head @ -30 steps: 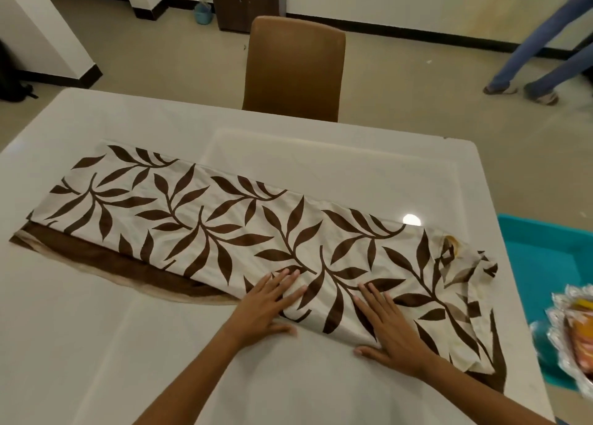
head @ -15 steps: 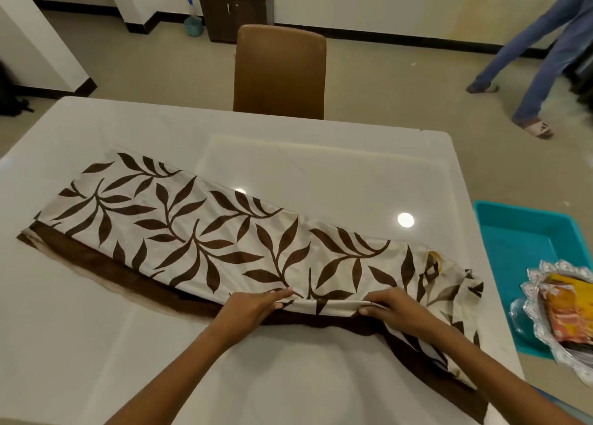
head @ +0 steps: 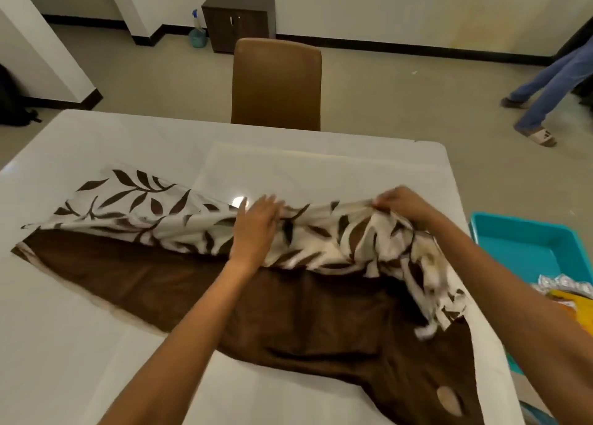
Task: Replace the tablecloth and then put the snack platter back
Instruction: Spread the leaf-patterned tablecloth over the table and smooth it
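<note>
- Nearest the person, below both forearms, the brown layer of the cloth [head: 321,312] lies spread flat on the white worktop [head: 64,344], with a pale patch near its close right corner.
- Just beyond the wrists, the leaf-print layer is bunched into a ridge across the worktop; it trails flat to the left of the left hand and hangs in loose folds below the right hand.
- The left hand [head: 256,222] rests on the ridge with fingers fairly straight; whether the thumb pinches fabric underneath cannot be told.
- The right hand [head: 401,199] pinches the raised fold edge, fingers curled round the fabric.
- The cloth looks light, soft and limp: it would sag and crease wherever unsupported, and could slide on the glossy worktop. It is best taken at an edge or corners with the hands well apart, to spread it evenly.
- To the right of the right arm, off the worktop, the platter [head: 571,293] with snack packets sits by a teal tub [head: 529,251].
- Beyond the hands stands a brown chair [head: 276,81].
</note>
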`<move>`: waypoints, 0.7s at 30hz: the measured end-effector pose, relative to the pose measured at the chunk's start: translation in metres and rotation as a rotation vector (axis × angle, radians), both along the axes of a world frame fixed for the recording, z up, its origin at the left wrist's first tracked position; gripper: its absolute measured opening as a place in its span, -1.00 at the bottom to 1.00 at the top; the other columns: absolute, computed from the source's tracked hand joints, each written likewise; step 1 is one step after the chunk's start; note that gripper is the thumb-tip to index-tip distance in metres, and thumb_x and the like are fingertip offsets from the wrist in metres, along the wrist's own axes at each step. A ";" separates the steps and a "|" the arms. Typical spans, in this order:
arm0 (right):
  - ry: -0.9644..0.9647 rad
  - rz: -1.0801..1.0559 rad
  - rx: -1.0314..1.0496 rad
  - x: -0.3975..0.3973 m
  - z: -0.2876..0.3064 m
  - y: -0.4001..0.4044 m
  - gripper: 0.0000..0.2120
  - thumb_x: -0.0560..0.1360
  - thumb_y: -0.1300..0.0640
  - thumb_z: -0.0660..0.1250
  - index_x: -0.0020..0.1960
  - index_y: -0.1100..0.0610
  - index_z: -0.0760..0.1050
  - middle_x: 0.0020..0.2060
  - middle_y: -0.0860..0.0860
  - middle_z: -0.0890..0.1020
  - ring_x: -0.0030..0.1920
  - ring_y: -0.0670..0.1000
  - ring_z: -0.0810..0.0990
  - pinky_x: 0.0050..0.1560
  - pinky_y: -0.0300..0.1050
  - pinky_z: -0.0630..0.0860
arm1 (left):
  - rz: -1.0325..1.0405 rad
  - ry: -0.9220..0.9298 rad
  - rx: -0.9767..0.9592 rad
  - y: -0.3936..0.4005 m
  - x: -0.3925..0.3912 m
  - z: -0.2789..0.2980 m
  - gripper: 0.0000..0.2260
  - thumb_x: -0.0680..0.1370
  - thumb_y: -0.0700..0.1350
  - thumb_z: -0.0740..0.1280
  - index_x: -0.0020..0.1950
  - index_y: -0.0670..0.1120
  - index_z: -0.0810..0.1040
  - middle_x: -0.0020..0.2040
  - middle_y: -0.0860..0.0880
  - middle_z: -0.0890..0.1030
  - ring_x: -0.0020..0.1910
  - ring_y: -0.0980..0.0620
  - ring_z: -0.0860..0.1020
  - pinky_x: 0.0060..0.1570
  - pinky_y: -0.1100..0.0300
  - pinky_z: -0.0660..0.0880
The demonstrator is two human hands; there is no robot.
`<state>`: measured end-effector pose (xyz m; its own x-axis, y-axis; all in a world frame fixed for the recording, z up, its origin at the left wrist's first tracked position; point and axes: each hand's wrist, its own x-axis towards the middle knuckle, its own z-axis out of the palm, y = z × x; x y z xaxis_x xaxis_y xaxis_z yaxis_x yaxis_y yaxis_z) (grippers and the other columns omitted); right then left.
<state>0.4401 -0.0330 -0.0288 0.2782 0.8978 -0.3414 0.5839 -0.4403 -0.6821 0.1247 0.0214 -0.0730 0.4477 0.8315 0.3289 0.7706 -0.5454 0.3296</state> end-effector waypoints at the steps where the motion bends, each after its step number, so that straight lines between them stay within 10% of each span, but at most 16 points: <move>1: -0.180 -0.164 0.069 0.012 0.001 0.023 -0.86 0.51 0.19 0.31 -0.13 0.24 0.60 -0.09 0.15 0.65 -0.10 0.10 0.56 -0.10 -0.10 0.41 | 0.094 0.002 0.025 0.003 0.010 -0.001 -0.55 0.59 0.08 0.02 0.36 -0.08 0.45 0.35 -0.13 0.47 0.37 -0.11 0.40 0.39 -0.09 0.16; 6: -0.815 -0.065 0.094 -0.006 -0.028 0.045 -0.53 0.51 0.23 0.22 0.41 0.15 0.28 0.39 0.20 0.33 0.42 0.20 0.22 0.40 0.26 0.03 | 0.222 0.076 -0.222 -0.045 0.020 -0.045 -0.40 0.60 0.22 -0.18 0.56 -0.07 -0.09 0.56 -0.10 -0.14 0.53 -0.05 -0.15 0.46 -0.04 -0.18; 12: -0.644 0.557 -0.045 -0.075 -0.112 -0.040 -0.39 0.54 -0.28 -0.20 0.52 -0.08 -0.11 0.50 -0.05 -0.18 0.52 0.04 -0.16 0.45 0.20 -0.20 | 0.331 0.274 -0.406 -0.072 -0.019 -0.106 -0.34 0.58 0.30 -0.21 0.52 -0.09 0.12 0.51 -0.17 0.15 0.46 -0.17 0.22 0.35 -0.16 0.20; 21: -0.632 0.301 0.096 -0.069 -0.144 -0.072 -0.40 0.56 -0.32 -0.18 0.52 -0.09 0.01 0.54 -0.02 -0.05 0.53 0.02 -0.10 0.44 0.27 -0.07 | 0.357 0.251 -0.426 -0.091 -0.028 -0.113 -0.39 0.58 0.30 -0.13 0.54 0.00 0.09 0.54 -0.06 0.12 0.50 -0.06 0.11 0.44 -0.05 0.08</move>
